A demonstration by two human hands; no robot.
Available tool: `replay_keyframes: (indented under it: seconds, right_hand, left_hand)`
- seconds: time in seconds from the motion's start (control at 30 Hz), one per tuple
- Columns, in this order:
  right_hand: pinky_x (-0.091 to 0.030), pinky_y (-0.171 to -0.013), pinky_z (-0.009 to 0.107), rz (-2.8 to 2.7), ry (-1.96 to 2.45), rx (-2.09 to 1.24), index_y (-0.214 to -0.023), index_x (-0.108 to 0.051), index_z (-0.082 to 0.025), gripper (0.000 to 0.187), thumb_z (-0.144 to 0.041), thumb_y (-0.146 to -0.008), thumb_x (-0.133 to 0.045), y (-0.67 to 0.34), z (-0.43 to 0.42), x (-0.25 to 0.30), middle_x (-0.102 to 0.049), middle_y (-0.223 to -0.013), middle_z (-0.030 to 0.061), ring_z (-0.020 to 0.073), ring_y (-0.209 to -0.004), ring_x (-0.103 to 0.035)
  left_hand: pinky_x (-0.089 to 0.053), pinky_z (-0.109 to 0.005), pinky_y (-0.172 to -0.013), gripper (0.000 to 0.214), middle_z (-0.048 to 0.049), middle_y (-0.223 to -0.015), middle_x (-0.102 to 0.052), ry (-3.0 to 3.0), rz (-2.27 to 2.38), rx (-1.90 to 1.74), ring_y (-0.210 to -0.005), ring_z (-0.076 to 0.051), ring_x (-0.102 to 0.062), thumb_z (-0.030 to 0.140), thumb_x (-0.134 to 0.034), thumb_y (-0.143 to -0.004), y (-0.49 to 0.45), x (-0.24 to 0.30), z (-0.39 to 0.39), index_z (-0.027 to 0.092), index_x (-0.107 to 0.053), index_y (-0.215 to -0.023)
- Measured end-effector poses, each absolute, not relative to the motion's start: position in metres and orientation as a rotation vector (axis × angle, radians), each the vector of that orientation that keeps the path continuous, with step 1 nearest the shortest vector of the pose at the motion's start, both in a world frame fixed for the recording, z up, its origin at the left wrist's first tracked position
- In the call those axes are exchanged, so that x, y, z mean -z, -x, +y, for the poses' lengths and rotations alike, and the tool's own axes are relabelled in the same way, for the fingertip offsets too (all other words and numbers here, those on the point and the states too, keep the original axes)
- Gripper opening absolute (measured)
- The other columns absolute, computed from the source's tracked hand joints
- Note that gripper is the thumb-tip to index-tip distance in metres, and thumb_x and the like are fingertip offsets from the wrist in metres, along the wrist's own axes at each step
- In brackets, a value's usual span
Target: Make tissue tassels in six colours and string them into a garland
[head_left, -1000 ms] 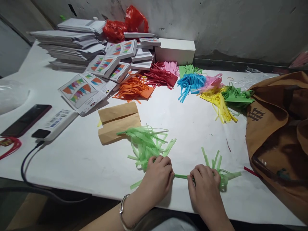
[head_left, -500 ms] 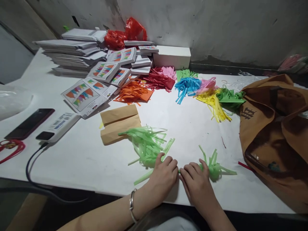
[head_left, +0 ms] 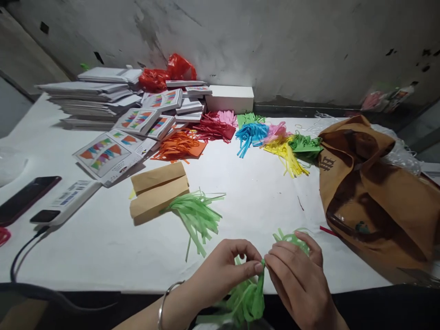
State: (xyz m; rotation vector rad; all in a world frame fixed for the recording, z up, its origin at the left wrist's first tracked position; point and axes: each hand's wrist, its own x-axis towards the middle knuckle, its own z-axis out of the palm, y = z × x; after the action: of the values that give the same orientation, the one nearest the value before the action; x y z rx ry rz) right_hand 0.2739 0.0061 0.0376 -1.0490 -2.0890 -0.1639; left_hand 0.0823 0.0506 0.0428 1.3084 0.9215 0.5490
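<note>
At the table's front edge, my left hand (head_left: 237, 266) pinches the twisted middle of a light green paper tassel (head_left: 249, 298). My right hand (head_left: 299, 270) has its fingers closed on the same twisted part, touching the left fingertips. One fringed end hangs below my left hand, over the table edge. The other fringed end fans out behind my right hand, partly covered by it. A second green tassel (head_left: 197, 215) lies spread on the table, its tip resting on folded brown paper (head_left: 160, 190).
Orange fringe (head_left: 178, 146), red fringe (head_left: 216, 128), blue fringe (head_left: 252, 135) and yellow fringe (head_left: 287, 153) lie in bunches farther back. Printed packets (head_left: 106, 153) and stacked white card (head_left: 89, 98) stand left. A phone (head_left: 27, 199) and a cabled white device (head_left: 65, 201) lie near-left; a brown bag (head_left: 374, 206) is right.
Both hands have lifted the green tassel off the table and drawn it closer. Its left fringe now hangs down, apart from the other tassel. The camera view has shifted.
</note>
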Motion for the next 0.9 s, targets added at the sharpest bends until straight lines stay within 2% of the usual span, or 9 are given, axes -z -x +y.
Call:
replay_keyframes:
  seconds: [0.1, 0.23, 0.33, 0.43, 0.53, 0.63, 0.7, 0.8, 0.9]
  right_hand:
    - [-0.047, -0.099, 0.041, -1.84, 1.091, -0.096, -0.094, -0.062, -0.02, 0.012, -0.009, -0.094, -0.057, -0.272, 0.003, -0.033, -0.069, -0.079, -0.0002, 0.014, -0.074, -0.067]
    - [-0.056, -0.086, 0.033, -1.608, 1.102, -0.238, -0.104, -0.063, -0.021, 0.011, -0.016, -0.095, -0.06, -0.27, -0.004, -0.02, -0.07, -0.086, 0.0033, 0.0178, -0.087, -0.068]
    - [-0.058, -0.081, 0.03, -1.563, 1.076, -0.22, -0.104, -0.064, -0.022, 0.017, -0.009, -0.093, -0.06, -0.275, -0.01, -0.012, -0.068, -0.083, 0.0031, 0.0176, -0.087, -0.067]
    - [-0.058, -0.075, 0.028, -1.615, 1.101, -0.182, -0.11, -0.061, -0.019, 0.026, -0.003, -0.09, -0.057, -0.283, -0.015, -0.007, -0.067, -0.085, 0.0046, 0.0169, -0.081, -0.065]
    - [-0.056, -0.073, 0.027, -1.588, 1.198, -0.142, -0.117, -0.056, -0.018, 0.029, -0.004, -0.091, -0.052, -0.289, -0.017, -0.003, -0.066, -0.088, 0.0053, 0.0163, -0.08, -0.064]
    - [-0.052, -0.068, 0.025, -1.552, 1.303, -0.258, -0.096, -0.055, -0.021, 0.017, -0.014, -0.098, -0.04, -0.298, -0.018, 0.002, -0.062, -0.082, 0.0024, 0.0153, -0.076, -0.061]
    - [-0.048, -0.06, 0.021, -1.515, 1.388, -0.358, -0.084, -0.05, -0.023, 0.023, -0.021, -0.101, -0.035, -0.308, -0.02, 0.007, -0.058, -0.073, -0.001, 0.0126, -0.066, -0.059]
    - [-0.043, -0.052, 0.017, -1.395, 1.503, -0.354, -0.078, -0.048, -0.023, 0.029, -0.029, -0.104, -0.035, -0.325, -0.028, 0.021, -0.053, -0.065, -0.0039, 0.01, -0.055, -0.054]
    - [-0.042, -0.052, 0.018, -1.28, 1.563, -0.258, -0.076, -0.05, -0.023, 0.035, -0.033, -0.105, -0.033, -0.336, -0.038, 0.038, -0.053, -0.063, -0.0032, 0.0104, -0.053, -0.053]
  left_hand:
    - [-0.044, -0.025, -0.067, 0.026, -0.0002, -0.07, -0.062, -1.372, 0.892, -0.705, -0.069, -0.014, -0.053, 0.04, -0.072, -0.083, -0.095, -0.039, 0.046, 0.016, -0.067, -0.073]
    - [-0.047, -0.026, -0.068, 0.026, -0.002, -0.072, -0.065, -1.453, 0.863, -0.833, -0.071, -0.016, -0.059, 0.039, -0.068, -0.088, -0.106, -0.033, 0.044, 0.018, -0.067, -0.073]
    - [-0.05, -0.025, -0.068, 0.015, -0.0022, -0.076, -0.071, -1.66, 0.812, -0.828, -0.07, -0.015, -0.064, 0.03, -0.064, -0.092, -0.109, -0.034, 0.047, 0.021, -0.072, -0.084]
    - [-0.053, -0.022, -0.068, 0.013, -0.001, -0.083, -0.073, -1.922, 0.682, -0.858, -0.072, -0.014, -0.067, 0.017, -0.063, -0.091, -0.115, -0.038, 0.053, 0.026, -0.07, -0.098]
    - [-0.051, -0.019, -0.062, 0.016, -0.0002, -0.079, -0.068, -2.106, 0.59, -0.861, -0.069, -0.013, -0.064, 0.011, -0.056, -0.092, -0.129, -0.04, 0.056, 0.025, -0.063, -0.093]
    - [-0.049, -0.02, -0.058, 0.013, 0.0007, -0.073, -0.061, -2.177, 0.68, -0.918, -0.062, -0.012, -0.057, 0.014, -0.053, -0.093, -0.152, -0.036, 0.055, 0.023, -0.056, -0.085]
    - [-0.047, -0.02, -0.055, 0.016, 0.0009, -0.07, -0.058, -2.161, 0.737, -0.872, -0.06, -0.012, -0.055, 0.019, -0.05, -0.095, -0.17, -0.033, 0.057, 0.022, -0.054, -0.079]
    - [-0.045, -0.021, -0.052, 0.025, 0.001, -0.064, -0.057, -2.11, 0.816, -0.756, -0.058, -0.013, -0.053, 0.026, -0.048, -0.097, -0.2, -0.031, 0.071, 0.021, -0.054, -0.074]
    - [-0.049, -0.024, -0.059, 0.026, -0.0027, -0.073, -0.065, -2.156, 0.832, -0.719, -0.066, -0.015, -0.059, 0.03, -0.047, -0.099, -0.242, -0.031, 0.096, 0.019, -0.063, -0.083]
